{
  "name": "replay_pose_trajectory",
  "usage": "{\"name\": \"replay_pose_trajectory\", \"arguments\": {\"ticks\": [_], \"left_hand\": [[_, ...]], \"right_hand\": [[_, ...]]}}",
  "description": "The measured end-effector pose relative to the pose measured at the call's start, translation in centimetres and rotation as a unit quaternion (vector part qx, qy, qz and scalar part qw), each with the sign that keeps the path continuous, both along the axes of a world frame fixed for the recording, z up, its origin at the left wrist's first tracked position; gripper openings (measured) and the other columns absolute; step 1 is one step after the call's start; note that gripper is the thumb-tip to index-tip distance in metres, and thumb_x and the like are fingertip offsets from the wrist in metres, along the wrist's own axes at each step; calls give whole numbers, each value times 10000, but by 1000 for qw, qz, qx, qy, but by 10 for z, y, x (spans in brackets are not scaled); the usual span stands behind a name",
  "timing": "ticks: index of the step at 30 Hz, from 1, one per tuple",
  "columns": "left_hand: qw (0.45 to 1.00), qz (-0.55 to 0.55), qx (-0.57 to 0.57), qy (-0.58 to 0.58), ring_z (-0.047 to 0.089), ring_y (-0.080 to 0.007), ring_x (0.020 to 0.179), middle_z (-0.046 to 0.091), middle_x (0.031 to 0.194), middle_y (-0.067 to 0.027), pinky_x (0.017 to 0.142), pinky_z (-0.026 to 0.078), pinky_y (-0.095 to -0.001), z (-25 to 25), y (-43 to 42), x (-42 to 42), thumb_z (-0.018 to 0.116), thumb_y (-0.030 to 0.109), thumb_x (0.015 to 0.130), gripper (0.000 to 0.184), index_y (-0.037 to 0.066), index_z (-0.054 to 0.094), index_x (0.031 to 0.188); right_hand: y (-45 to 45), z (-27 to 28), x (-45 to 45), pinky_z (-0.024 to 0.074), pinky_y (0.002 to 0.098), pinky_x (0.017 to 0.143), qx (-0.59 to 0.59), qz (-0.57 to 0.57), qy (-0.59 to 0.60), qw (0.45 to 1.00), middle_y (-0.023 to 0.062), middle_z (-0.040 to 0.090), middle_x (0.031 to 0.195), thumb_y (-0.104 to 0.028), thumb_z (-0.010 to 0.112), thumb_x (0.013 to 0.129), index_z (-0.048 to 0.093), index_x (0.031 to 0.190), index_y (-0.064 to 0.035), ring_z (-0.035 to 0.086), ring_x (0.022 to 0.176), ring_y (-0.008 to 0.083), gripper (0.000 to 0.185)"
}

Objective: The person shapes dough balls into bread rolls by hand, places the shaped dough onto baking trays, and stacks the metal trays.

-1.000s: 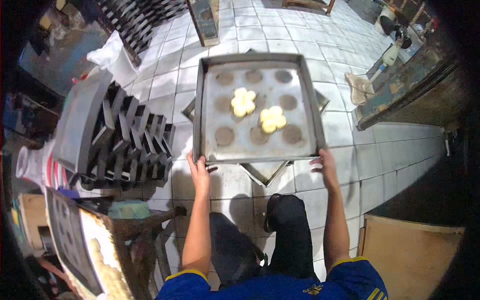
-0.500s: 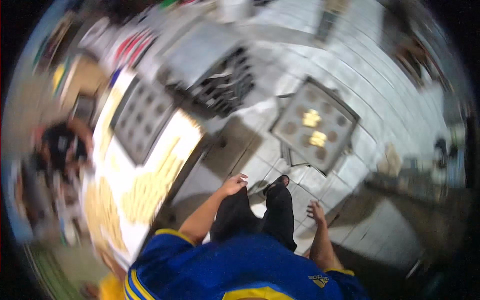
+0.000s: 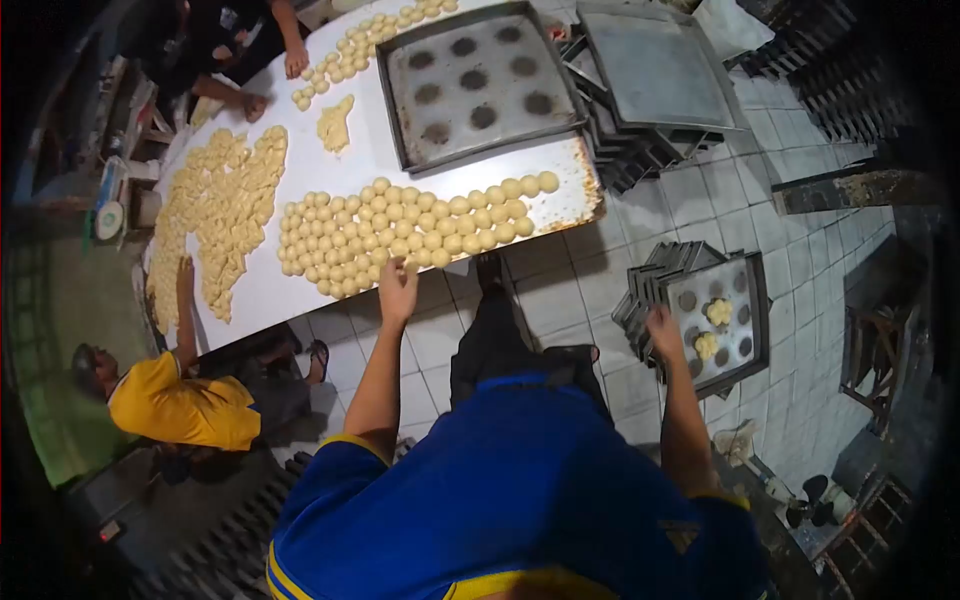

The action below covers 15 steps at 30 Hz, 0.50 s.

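Observation:
My left hand (image 3: 398,288) is at the near edge of the white table, its fingertips at the nearest round dough balls (image 3: 405,228). Its fingers are partly bent and apart, and I see nothing held in them. The balls lie packed in rows along this edge. Off to the right, my right hand (image 3: 663,332) hangs beside the left rim of a dark square baking tray (image 3: 762,320). Its fingers look bent, but whether they touch the rim is unclear. Two clusters of dough (image 3: 712,330) sit on that tray, which tops a skewed stack.
An empty baking tray (image 3: 478,90) with dark round marks lies on the table (image 3: 350,170). Cut dough pieces (image 3: 225,200) cover its left part. A co-worker in yellow (image 3: 195,405) and another in dark clothes (image 3: 235,40) are at the table. More stacked trays (image 3: 660,70) stand beyond its right end.
My view has turned left, bringing the table in front of me. My left hand has gone from beside my leg to the dough balls; my right hand is now beside the tray stack.

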<state>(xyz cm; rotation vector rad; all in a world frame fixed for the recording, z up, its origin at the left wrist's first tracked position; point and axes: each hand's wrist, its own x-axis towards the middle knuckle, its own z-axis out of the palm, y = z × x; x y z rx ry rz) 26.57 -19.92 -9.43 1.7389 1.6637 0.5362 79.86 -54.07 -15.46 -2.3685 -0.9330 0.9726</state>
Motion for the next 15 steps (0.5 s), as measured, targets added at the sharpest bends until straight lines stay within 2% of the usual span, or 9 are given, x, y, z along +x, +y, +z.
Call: {"name": "replay_pose_trajectory", "arguments": {"ticks": [1,2,3,4,5,7,8,10,15], "left_hand": [[1000,2,-15,-3,680,-288,1029,649,1176,-176,894,560,-399,6,8,1,666,153,930,396,25,601,1299],[998,-49,-12,-29,676,-298,1015,630,1169,-174,882,562,-399,14,17,7,667,142,925,393,30,601,1296],[993,-98,-9,-58,673,-309,1002,611,1162,-172,871,563,-399,19,21,13,669,132,919,392,35,602,1293],[993,-92,-21,-66,673,-309,1002,611,1162,-172,871,563,-399,22,24,17,669,132,919,392,35,602,1293],[989,-128,-15,-71,671,-312,995,598,1160,-169,864,563,-401,26,27,20,670,119,912,396,39,600,1293],[983,-164,-14,-79,670,-315,988,586,1159,-167,858,563,-403,35,31,25,671,107,904,401,44,599,1293],[983,-155,-39,-86,673,-309,1006,588,1167,-170,872,569,-404,40,30,28,654,94,929,367,34,601,1287],[983,-146,-74,-89,681,-287,1019,595,1175,-171,863,582,-396,42,29,27,634,74,953,329,32,606,1278],[975,-142,-108,-136,691,-277,983,608,1172,-167,826,587,-380,59,32,26,623,70,956,316,34,605,1270]], "right_hand": [[52,19,-20,544,386,863,120,-9,37,992,175,730,1065,-298,684,949,647,1261,-4,703,973,282,430],[107,43,-44,540,382,922,143,17,72,987,185,712,1161,-258,705,928,637,1289,-19,695,1039,290,438],[153,48,-62,497,421,1054,132,87,30,987,219,630,1366,-202,769,873,612,1329,-4,626,1233,373,521],[204,92,-95,483,440,1078,118,148,39,981,198,637,1339,-207,795,839,607,1365,-40,609,1233,373,584],[236,86,-118,478,456,1079,184,228,-20,956,190,614,1340,-230,797,835,597,1393,-82,576,1250,370,612],[285,93,-163,488,475,1074,153,300,-44,941,173,558,1395,-210,822,809,588,1415,-152,540,1273,379,652],[303,91,-181,488,475,1074,147,299,-46,942,173,558,1395,-210,822,809,588,1415,-152,540,1273,379,652],[323,87,-207,510,480,1056,134,328,-143,924,157,498,1427,-172,848,770,575,1421,-199,525,1245,409,707],[340,63,-225,556,466,986,104,338,-199,914,158,475,1392,-141,855,737,582,1406,-237,525,1192,416,729]]}}
